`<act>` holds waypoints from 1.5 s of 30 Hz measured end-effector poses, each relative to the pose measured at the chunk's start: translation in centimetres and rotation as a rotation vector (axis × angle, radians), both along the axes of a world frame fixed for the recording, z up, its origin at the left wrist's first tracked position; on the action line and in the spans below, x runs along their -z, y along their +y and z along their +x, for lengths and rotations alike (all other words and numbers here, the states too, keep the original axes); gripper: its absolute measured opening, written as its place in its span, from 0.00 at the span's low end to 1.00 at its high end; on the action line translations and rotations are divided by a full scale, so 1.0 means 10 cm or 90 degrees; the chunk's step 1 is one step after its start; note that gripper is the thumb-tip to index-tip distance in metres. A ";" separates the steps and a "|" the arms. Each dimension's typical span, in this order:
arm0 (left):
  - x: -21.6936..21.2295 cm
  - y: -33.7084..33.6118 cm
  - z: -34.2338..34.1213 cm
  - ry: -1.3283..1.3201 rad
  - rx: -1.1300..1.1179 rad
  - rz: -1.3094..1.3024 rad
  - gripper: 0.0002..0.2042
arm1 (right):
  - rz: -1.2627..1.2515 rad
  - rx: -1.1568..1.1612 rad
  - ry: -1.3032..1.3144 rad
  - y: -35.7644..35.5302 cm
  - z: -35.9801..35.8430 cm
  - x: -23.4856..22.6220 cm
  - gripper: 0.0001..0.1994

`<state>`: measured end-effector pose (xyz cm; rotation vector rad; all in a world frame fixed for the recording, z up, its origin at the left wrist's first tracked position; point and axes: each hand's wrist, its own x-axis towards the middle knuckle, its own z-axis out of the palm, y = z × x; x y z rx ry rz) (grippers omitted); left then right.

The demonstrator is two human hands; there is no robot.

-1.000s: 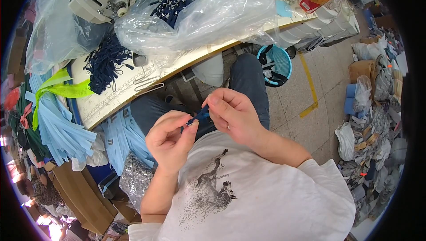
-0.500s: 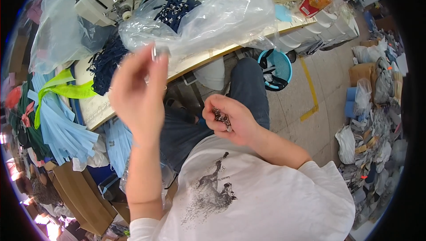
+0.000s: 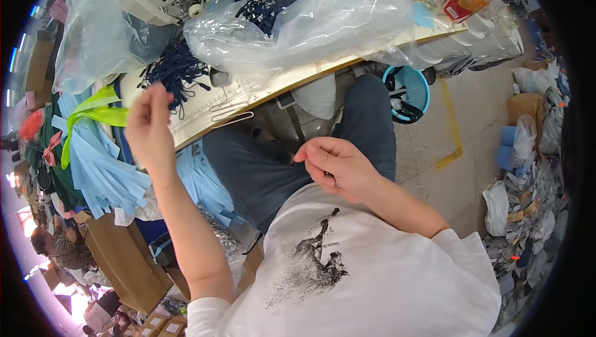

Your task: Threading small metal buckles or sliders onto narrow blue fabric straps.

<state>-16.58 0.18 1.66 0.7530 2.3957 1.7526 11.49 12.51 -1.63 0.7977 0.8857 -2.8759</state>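
Head view: on our pale worktop (image 3: 189, 121), navy cords (image 3: 177, 69) lie near our left hand (image 3: 149, 127); on the floor (image 3: 415, 154), a blue basket (image 3: 416, 82) holds dark pieces (image 3: 405, 112). Our right hand (image 3: 338, 166) likewise curls its fingers; whether either grips, we cannot tell.

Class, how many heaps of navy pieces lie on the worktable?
2: one heap in or on the clear plastic bag, another heap near the left hand; more may be hidden.
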 end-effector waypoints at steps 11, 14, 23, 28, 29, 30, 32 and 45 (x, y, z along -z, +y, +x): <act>0.52 -0.32 0.05 0.237 -0.010 -0.329 0.08 | -0.017 -0.048 0.023 -0.05 -0.08 0.09 0.11; 0.54 -0.33 0.06 0.328 0.001 -0.298 0.07 | -0.031 -0.031 0.019 -0.04 -0.06 0.09 0.10; 0.06 -0.14 0.15 -0.238 0.053 0.423 0.13 | -0.127 -0.002 0.061 0.00 -0.04 0.04 0.07; 0.03 -0.14 0.41 -0.429 0.120 0.600 0.10 | -0.078 -0.013 0.100 0.00 -0.02 0.02 0.08; 0.06 -0.16 0.46 -0.432 0.121 0.601 0.10 | -0.064 -0.022 0.104 0.01 -0.01 0.01 0.09; 0.08 -0.18 0.52 -0.484 0.195 0.600 0.10 | -0.063 -0.021 0.102 0.01 0.00 0.01 0.09; 0.05 -0.13 0.74 -0.555 0.194 0.560 0.11 | -0.039 -0.017 0.102 0.00 0.01 0.01 0.09; 0.00 -0.20 1.56 -0.240 0.257 0.081 0.07 | 0.064 0.045 0.078 -0.02 -0.01 -0.08 0.07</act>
